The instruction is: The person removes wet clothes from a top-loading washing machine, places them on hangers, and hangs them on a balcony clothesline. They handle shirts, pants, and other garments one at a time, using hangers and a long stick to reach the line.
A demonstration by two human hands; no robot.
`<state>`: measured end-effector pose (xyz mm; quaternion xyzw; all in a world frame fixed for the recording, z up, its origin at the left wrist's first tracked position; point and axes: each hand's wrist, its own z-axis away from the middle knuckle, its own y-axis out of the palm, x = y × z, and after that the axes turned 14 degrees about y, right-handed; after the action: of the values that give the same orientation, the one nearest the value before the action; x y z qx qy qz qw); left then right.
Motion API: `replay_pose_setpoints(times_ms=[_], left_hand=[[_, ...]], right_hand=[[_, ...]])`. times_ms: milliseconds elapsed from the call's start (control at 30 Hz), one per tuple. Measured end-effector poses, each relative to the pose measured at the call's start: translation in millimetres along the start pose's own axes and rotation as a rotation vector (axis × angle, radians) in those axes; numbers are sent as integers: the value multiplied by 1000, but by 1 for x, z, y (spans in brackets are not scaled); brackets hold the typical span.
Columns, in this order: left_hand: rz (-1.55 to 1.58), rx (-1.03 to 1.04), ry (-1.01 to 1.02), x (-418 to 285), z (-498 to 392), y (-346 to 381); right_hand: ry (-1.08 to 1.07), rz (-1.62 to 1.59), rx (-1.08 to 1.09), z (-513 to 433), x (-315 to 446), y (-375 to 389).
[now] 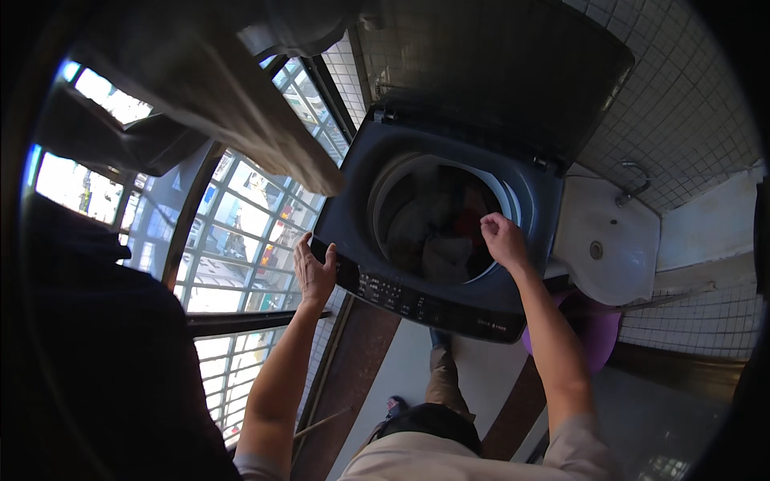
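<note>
A dark top-loading washing machine (344, 207) stands in front of me, its lid (499, 66) raised against the back wall. My left hand (315, 272) rests at its front left corner, thumb and fingers spread, beside the control panel (385, 294). Over the right side of the drum opening (385, 186) is my right hand (504, 240), its fingers curled together and nothing visible in them. Inside the drum lie dark laundry, a red cloth (470, 223) and a greyish cloth (446, 257). Shadow hides much of the load.
A white washbasin (628, 258) with a metal faucet (634, 183) is fixed to the right, above a purple plastic tub (601, 343). Barred windows (240, 228) run along the left. Hanging garments (264, 132) reach down near the machine's left side.
</note>
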<state>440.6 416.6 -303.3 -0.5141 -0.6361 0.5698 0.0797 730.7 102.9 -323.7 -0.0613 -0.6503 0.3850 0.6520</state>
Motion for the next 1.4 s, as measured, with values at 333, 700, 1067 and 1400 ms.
replay_pose_setpoints(times_ms=[333,700,1067,1400], left_hand=[[-63,-27,-193,16,-61,84],[132,-42,-290,9,-63,88],[110,-28,-286,17,-60,88],[144,-62,-275,10,-68,91]], right_hand=[[586,207,138,-230,-204,205],[459,13,41,-223,-144,331],[471,267,109,-224,-187,311],[284,817,491,-150,-239,316]])
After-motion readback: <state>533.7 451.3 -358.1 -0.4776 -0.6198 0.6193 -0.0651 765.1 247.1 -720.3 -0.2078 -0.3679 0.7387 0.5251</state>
